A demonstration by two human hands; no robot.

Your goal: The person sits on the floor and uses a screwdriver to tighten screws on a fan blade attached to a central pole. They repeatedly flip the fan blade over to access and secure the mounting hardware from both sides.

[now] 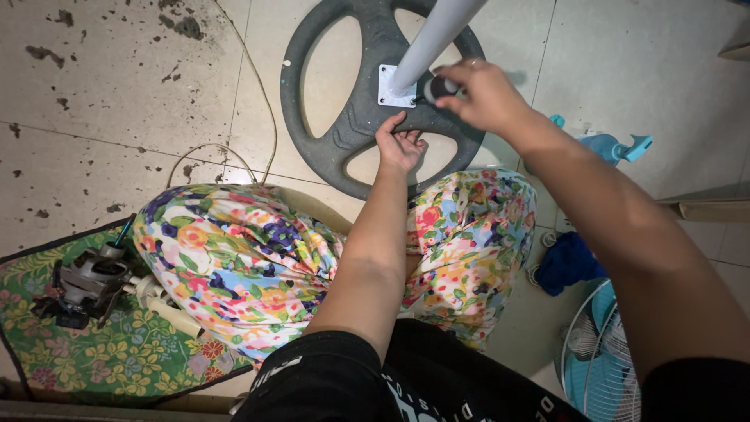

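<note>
Left hand (400, 144): laid on the lower spoke of the round grey fan base (344, 137), fingers curled, nothing gripped.
Right hand (480, 94): grip closed on a dark screwdriver handle (439, 86), beside the white plate (394, 86) under the pole (433, 35).
Fan base: flat on the floor (117, 86), ahead of the knees.
Motor (82, 285): on the floral mat (101, 352), at its left edge.

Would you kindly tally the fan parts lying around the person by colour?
Grey: 3 - round base, pole, motor
Blue: 2 - grille, plastic part
Total: 5
The left hand rests on the base; the right hand grips a dark-handled tool.
</note>
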